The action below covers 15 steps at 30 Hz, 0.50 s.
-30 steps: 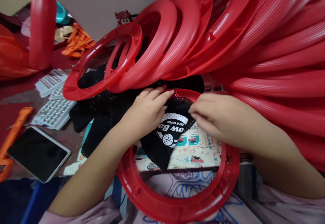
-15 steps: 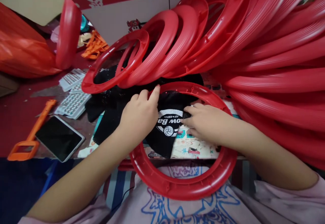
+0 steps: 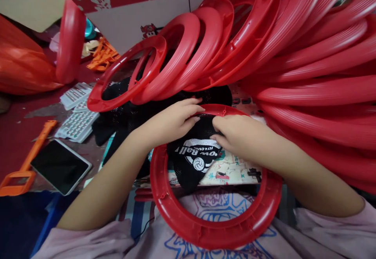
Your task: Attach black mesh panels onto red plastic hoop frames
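A red plastic ring (image 3: 205, 227) rests tilted between the table edge and my lap. A black mesh net (image 3: 190, 165) with a white ball logo hangs inside it from the far rim. My left hand (image 3: 173, 122) pinches the net's top edge against the far rim. My right hand (image 3: 235, 135) presses the net beside it, fingers curled on the mesh just under the rim.
A long fanned stack of red rings (image 3: 293, 55) arches over the table from centre to right. More black netting (image 3: 123, 114) lies at left. A tablet (image 3: 60, 167), grey trays of small parts (image 3: 78, 124), orange plastic pieces (image 3: 25, 165) and a red bag (image 3: 20, 67) sit further left.
The ring has tipped and slid toward me. Both hands moved up to the far rim, closer together, and the net logo turned slightly.
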Tool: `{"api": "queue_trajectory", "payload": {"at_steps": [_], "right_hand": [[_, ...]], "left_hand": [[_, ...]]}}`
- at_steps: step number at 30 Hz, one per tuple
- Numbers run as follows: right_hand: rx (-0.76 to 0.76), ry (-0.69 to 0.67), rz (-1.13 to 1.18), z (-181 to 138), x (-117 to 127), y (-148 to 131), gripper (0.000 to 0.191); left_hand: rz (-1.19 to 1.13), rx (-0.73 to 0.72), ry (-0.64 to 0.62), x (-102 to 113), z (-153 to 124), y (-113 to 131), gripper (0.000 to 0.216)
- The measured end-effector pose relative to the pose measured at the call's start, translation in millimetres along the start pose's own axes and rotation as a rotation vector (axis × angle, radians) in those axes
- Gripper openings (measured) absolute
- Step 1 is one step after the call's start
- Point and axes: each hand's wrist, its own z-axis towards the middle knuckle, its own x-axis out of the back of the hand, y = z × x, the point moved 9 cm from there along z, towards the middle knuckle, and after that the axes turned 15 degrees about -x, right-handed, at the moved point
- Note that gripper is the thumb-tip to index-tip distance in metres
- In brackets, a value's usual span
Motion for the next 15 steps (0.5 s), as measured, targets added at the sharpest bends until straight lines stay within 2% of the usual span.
{"api": "queue_trajectory", "payload": {"at_steps": [3, 7, 10, 15], "right_hand": [[-0.032, 0.135, 0.129, 3, 12, 5, 0.009], [-0.06, 0.221, 0.297, 5, 24, 11, 0.025], [-0.081, 0.182, 0.33, 7, 24, 14, 0.035], [-0.087, 0.072, 0.24, 11, 15, 15, 0.033]], "left_hand": [[-0.153, -0.06, 0.034, -5, 10, -1, 0.031], [-0.36, 0.046, 0.128, -5, 4, -20, 0.024], [-0.385, 0.136, 0.166, -5, -3, -30, 0.023], [-0.451, 0.254, 0.197, -7, -9, -40, 0.02]]}}
